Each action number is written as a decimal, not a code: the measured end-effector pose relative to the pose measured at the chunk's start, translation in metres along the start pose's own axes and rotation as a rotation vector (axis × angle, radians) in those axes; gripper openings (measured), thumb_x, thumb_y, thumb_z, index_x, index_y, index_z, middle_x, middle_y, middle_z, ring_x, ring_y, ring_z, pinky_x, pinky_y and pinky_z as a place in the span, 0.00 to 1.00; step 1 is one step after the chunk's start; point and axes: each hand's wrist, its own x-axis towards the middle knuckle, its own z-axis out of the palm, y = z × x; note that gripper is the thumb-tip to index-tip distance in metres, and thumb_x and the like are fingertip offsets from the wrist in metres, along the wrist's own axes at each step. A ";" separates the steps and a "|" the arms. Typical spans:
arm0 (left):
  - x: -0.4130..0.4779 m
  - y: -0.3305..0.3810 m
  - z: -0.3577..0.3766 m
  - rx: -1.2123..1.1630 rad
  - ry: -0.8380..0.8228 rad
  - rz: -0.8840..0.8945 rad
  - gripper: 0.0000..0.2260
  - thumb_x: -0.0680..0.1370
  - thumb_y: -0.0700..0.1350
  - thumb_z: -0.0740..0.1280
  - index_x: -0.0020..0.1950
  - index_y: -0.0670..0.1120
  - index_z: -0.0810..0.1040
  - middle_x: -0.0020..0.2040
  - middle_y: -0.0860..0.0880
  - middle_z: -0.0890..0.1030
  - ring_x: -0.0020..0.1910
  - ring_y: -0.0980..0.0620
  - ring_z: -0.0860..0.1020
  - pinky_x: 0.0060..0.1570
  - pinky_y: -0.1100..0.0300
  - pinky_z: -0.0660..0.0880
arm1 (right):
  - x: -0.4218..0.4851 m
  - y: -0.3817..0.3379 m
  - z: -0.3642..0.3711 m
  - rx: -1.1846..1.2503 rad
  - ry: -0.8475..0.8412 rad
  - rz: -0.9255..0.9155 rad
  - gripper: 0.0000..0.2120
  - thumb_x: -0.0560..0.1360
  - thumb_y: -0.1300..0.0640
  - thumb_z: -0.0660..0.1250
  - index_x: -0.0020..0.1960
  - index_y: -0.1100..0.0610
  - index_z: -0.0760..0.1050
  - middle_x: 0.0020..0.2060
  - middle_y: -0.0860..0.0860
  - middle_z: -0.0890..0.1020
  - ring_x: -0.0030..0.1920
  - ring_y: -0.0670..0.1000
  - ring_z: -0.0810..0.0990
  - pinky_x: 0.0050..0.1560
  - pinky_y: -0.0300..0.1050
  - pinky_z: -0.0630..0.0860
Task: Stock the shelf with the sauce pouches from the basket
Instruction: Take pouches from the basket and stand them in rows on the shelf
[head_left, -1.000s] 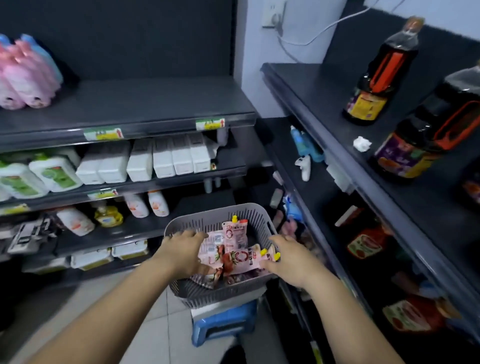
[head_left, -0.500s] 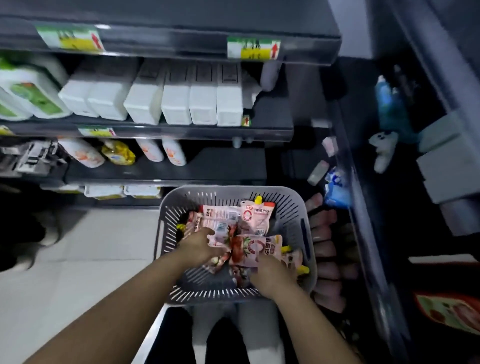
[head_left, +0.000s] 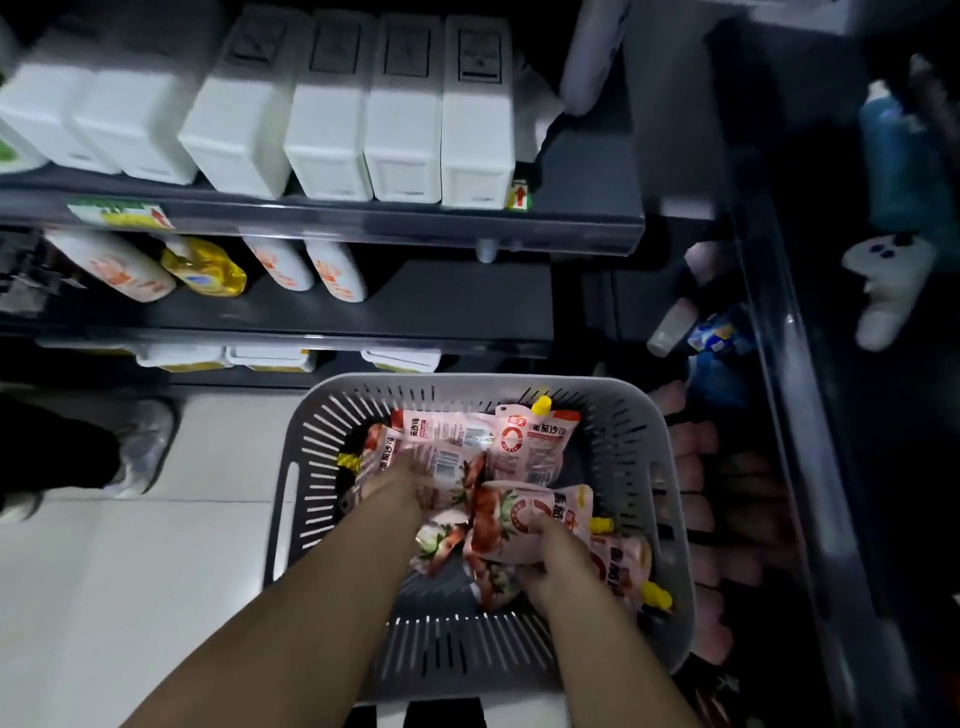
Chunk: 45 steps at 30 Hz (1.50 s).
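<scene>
Both hands are working inside the grey basket (head_left: 467, 382). The right hand (head_left: 558, 556) is clamping its fingers on a tomato sauce pouch (head_left: 519, 522). The left hand (head_left: 402, 480) is burying its fingers among the other pouches (head_left: 535, 441); their grip cannot be told. Recommended: lift by the pouch body, avoiding the yellow cap (head_left: 600, 525).

A grey slotted plastic basket (head_left: 618, 441) holds a loose heap of flat pink sauce pouches with yellow spout caps (head_left: 530, 441) — one face-up against the basket's far wall, others crumpled at its centre. The dark metal shelf (head_left: 795, 441) just right of the basket shows dim pink shapes — perhaps more pouches.
</scene>
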 end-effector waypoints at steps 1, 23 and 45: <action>0.003 0.003 -0.003 -0.035 0.006 0.009 0.17 0.75 0.54 0.72 0.47 0.40 0.77 0.47 0.41 0.80 0.52 0.35 0.81 0.38 0.42 0.80 | 0.000 0.000 0.001 0.087 0.026 0.020 0.05 0.74 0.62 0.71 0.44 0.62 0.75 0.32 0.58 0.83 0.31 0.56 0.82 0.26 0.43 0.78; 0.006 -0.003 -0.002 0.212 0.178 0.496 0.30 0.65 0.50 0.80 0.61 0.40 0.73 0.57 0.38 0.80 0.60 0.36 0.78 0.61 0.47 0.75 | 0.011 0.007 0.012 0.340 -0.068 0.037 0.06 0.76 0.66 0.70 0.51 0.65 0.76 0.49 0.64 0.82 0.44 0.61 0.82 0.55 0.61 0.79; -0.007 -0.003 -0.039 0.932 -0.301 0.421 0.15 0.70 0.44 0.77 0.53 0.45 0.79 0.49 0.46 0.85 0.47 0.45 0.84 0.51 0.50 0.80 | 0.001 -0.014 -0.018 -0.346 -0.234 -0.418 0.15 0.70 0.63 0.76 0.51 0.48 0.79 0.48 0.48 0.87 0.46 0.47 0.85 0.40 0.40 0.80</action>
